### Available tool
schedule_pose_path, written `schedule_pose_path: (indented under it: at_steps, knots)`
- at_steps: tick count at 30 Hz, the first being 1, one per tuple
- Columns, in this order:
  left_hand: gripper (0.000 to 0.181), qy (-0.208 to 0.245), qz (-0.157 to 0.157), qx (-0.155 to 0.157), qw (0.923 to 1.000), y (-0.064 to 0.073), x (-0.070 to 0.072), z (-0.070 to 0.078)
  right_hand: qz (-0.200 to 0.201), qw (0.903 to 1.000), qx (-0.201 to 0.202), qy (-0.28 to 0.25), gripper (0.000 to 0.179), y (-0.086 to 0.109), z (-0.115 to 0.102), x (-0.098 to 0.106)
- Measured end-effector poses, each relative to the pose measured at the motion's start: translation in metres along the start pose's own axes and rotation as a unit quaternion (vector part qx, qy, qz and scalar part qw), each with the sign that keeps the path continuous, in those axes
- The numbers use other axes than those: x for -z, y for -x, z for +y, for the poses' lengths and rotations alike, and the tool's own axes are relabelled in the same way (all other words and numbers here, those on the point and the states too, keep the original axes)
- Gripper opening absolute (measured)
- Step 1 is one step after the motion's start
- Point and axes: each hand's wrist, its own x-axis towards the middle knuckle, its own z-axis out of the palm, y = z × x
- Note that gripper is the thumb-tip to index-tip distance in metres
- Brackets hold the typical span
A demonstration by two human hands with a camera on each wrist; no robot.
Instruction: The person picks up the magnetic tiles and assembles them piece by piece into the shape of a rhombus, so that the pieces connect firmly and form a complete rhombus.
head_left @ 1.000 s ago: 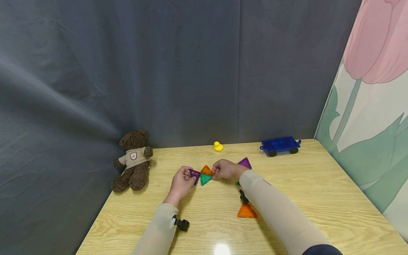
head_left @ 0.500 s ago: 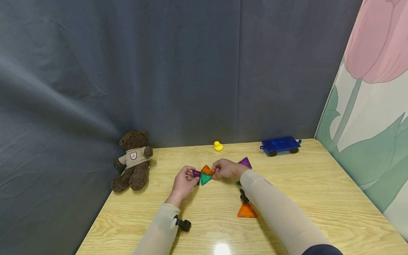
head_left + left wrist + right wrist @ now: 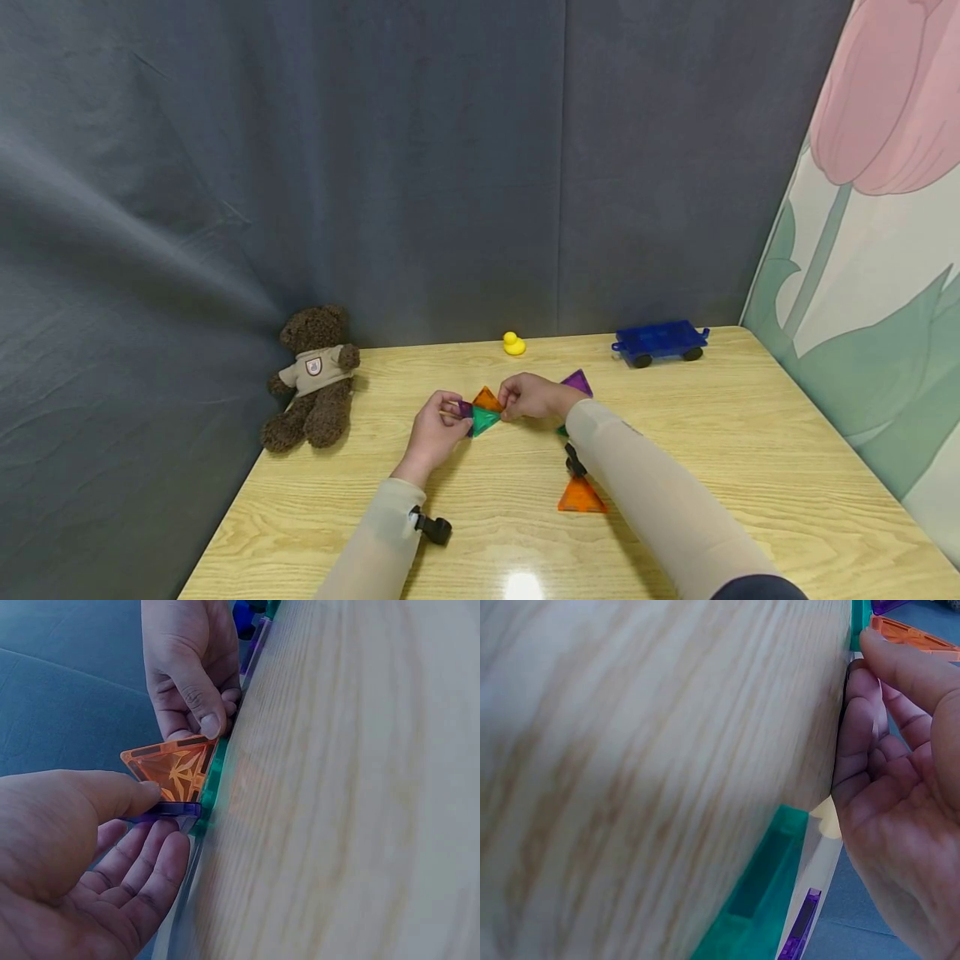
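Note:
My left hand (image 3: 431, 437) pinches a translucent purple triangular magnetic tile (image 3: 166, 811) between thumb and fingers. Seen from the left wrist, that tile meets the side of an orange triangular tile (image 3: 176, 771), which stands raised on a green triangular tile (image 3: 484, 421) lying on the table. My right hand (image 3: 534, 396) pinches the far corner of the orange tile, its thumb close to the green one. In the head view, the fingers of my left hand cover part of the purple tile.
Near my right forearm lie a second purple tile (image 3: 577, 382), another green tile (image 3: 757, 892) and another orange tile (image 3: 582, 497). A yellow duck (image 3: 513, 343) and a blue wheeled cart (image 3: 660, 341) stand at the back. A teddy bear (image 3: 318, 379) sits at the left edge.
My left hand has shifted slightly right, bringing the purple tile against the orange and green tiles and turning it more edge-on. The right hand has barely moved.

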Motion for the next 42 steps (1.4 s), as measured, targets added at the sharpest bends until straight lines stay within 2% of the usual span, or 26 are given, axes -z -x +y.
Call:
schedule_pose_path:
  at_steps: [12, 25, 30, 42]
  knots:
    - [0.033, 0.025, -0.018, -0.013, 0.9994, 0.000, 0.001, -0.002, -0.002, 1.0000, 0.000, 0.004, 0.013, 0.001, -0.002, 0.000]
    - [0.030, 0.005, -0.023, -0.023, 0.9995, -0.003, -0.004, -0.005, -0.005, 1.0000, 0.002, 0.005, 0.012, 0.000, -0.001, 0.000]
    - [0.029, 0.002, -0.023, -0.016, 0.9996, -0.004, -0.006, -0.006, -0.007, 0.9999, 0.001, 0.008, 0.012, 0.000, 0.000, -0.001]
    - [0.048, -0.028, -0.044, -0.006, 0.9986, -0.005, -0.005, -0.011, -0.005, 0.9998, -0.016, 0.009, 0.010, -0.001, 0.000, 0.000]
